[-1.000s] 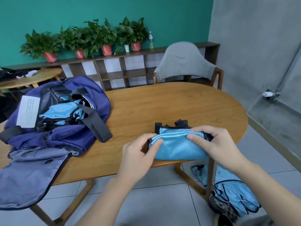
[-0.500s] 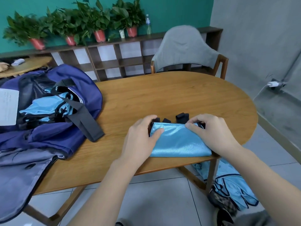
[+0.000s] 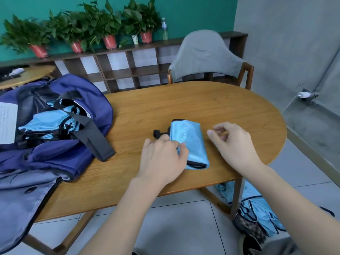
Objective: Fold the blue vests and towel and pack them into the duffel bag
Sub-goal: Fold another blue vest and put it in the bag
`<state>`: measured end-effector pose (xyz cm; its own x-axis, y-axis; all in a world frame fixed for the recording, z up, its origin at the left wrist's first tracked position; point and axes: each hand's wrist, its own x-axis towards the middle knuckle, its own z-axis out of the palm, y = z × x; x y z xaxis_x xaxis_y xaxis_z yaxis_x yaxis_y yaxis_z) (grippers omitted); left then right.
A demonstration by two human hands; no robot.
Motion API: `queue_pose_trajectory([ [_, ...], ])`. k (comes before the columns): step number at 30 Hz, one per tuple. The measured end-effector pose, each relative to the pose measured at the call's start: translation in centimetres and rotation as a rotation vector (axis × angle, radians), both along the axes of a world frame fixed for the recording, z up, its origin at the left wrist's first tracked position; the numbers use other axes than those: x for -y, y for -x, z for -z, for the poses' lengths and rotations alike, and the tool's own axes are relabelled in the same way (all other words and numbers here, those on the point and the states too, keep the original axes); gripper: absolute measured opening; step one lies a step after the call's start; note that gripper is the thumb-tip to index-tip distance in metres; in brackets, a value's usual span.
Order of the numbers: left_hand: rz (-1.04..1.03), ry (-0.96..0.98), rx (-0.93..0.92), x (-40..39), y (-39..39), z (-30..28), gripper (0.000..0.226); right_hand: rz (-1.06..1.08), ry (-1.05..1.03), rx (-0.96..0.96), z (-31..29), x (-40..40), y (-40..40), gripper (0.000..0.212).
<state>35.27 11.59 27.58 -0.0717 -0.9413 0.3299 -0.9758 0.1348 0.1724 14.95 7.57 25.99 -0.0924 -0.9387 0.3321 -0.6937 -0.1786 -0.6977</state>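
Oval wooden table (image 3: 211, 100); grey-covered chair (image 3: 204, 56) set behind it. Potted plants (image 3: 110, 24) and plastic bottle (image 3: 165, 30) ranged along low shelving (image 3: 128, 70). White charger (image 3: 304, 94) plugged at right wall.

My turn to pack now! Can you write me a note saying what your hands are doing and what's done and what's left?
Left hand: grips the near-left edge of the folded vest on the table.
Right hand: free beside the vest, fingers loosely curled, holding nothing.
Done: several folded blue vests lie in the open duffel bag.
Left: put this vest in the bag; fold and pack the blue pile on the floor. I can't pick out the towel.
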Motion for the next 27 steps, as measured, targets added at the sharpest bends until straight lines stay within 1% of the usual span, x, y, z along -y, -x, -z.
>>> queue_pose_trajectory([
  [3, -0.018, -0.069, -0.185, -0.4, 0.6, 0.1, 0.06, -0.038, -0.138, -0.016, 0.0, -1.3, -1.3, 0.048],
  [5, -0.017, -0.052, -0.225, -0.6, 0.9, 0.6, 0.061, -0.048, -0.217, -0.071, -0.3, -1.8, -1.8, 0.055],
  [7, -0.016, -0.028, -0.245, -0.9, 1.2, 1.3, 0.055, -0.044, -0.277, -0.086, -0.7, -1.9, -1.9, 0.061],
  [9, -0.026, -0.002, -0.27, -1.3, 1.5, 1.6, 0.042, -0.041, -0.333, -0.066, -1.1, -1.7, -1.9, 0.063],
  [11, -0.066, 0.026, -0.247, -1.8, 1.7, 1.3, 0.03, -0.05, -0.394, -0.014, -1.4, -1.4, -1.9, 0.06],
  [12, -0.094, 0.039, -0.234, -2.0, 1.7, 1.1, 0.029, -0.06, -0.413, 0.021, -1.4, -1.2, -1.8, 0.056],
  [14, -0.119, 0.087, -0.229, -1.9, 1.4, 0.9, 0.034, -0.087, -0.413, 0.103, -1.4, -1.1, -1.8, 0.046],
  [16, -0.069, 0.192, -0.263, -1.2, 0.5, 1.2, 0.045, -0.139, -0.367, 0.222, -1.1, -1.0, -1.7, 0.038],
  [17, -0.042, 0.219, -0.308, -0.8, -0.1, 1.4, 0.05, -0.167, -0.335, 0.293, -1.0, -1.0, -1.7, 0.036],
  [18, -0.026, 0.204, -0.389, -0.4, -0.8, 1.5, 0.05, -0.204, -0.302, 0.364, -1.0, -1.1, -1.6, 0.035],
  [20, -0.005, 0.098, -0.633, 0.3, -2.3, 1.2, 0.043, -0.299, -0.239, 0.463, -1.3, -1.2, -1.3, 0.035],
  [22, 0.066, -0.026, -0.895, 0.9, -3.6, 0.6, 0.038, -0.394, -0.212, 0.478, -1.6, -1.0, -1.0, 0.038],
  [23, 0.127, -0.087, -0.998, 1.2, -4.1, 0.2, 0.036, -0.443, -0.221, 0.493, -1.7, -0.9, -0.8, 0.039],
  [25, 0.267, -0.202, -1.13, 1.5, -4.8, -0.5, 0.027, -0.517, -0.271, 0.579, -1.8, -0.7, -0.6, 0.042],
  [27, 0.352, -0.322, -1.161, 1.6, -5.1, -0.8, 0.021, -0.545, -0.31, 0.665, -1.7, -0.5, -0.6, 0.045],
])
